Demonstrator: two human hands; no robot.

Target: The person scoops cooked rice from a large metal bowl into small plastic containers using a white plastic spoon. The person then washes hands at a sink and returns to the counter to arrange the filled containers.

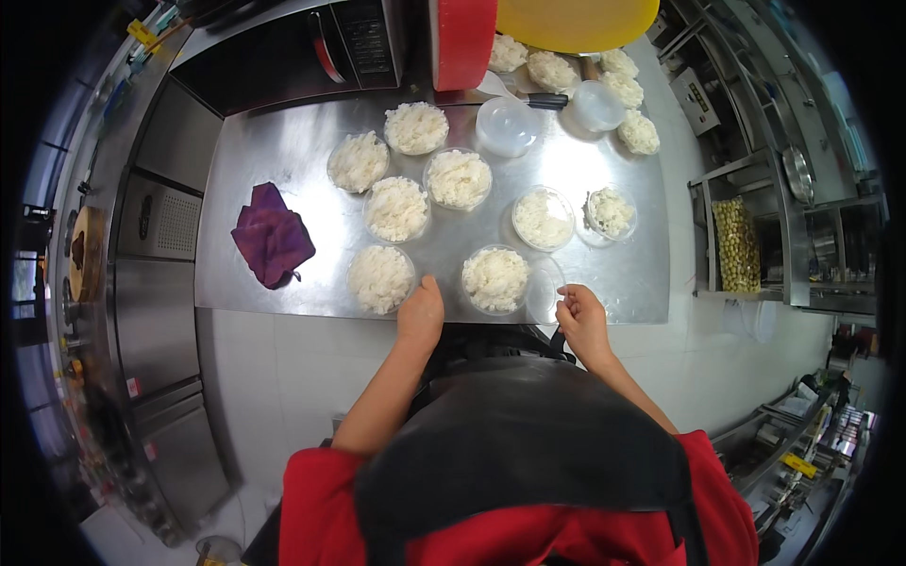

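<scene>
My left hand point(422, 309) rests against the right side of a clear plastic bowl of white rice point(381, 279) near the table's front edge; whether it grips the bowl is not plain. With my right hand point(582, 315) I hold the edge of a clear round plastic lid point(545, 289). That lid lies close against the right side of another bowl of rice point(495, 279). Behind it stands a rice bowl that looks covered by a clear lid point(543, 218), and to its right is a less full one point(611, 212). Several heaped rice bowls point(396, 208) stand at the middle left.
A purple cloth point(272, 237) lies on the steel table point(322, 297) at left. Stacked clear containers point(507, 127) stand near a black-handled utensil point(548, 100). At the back are a microwave point(297, 56), a red object point(463, 46), a yellow round object point(577, 21) and more rice portions point(552, 71).
</scene>
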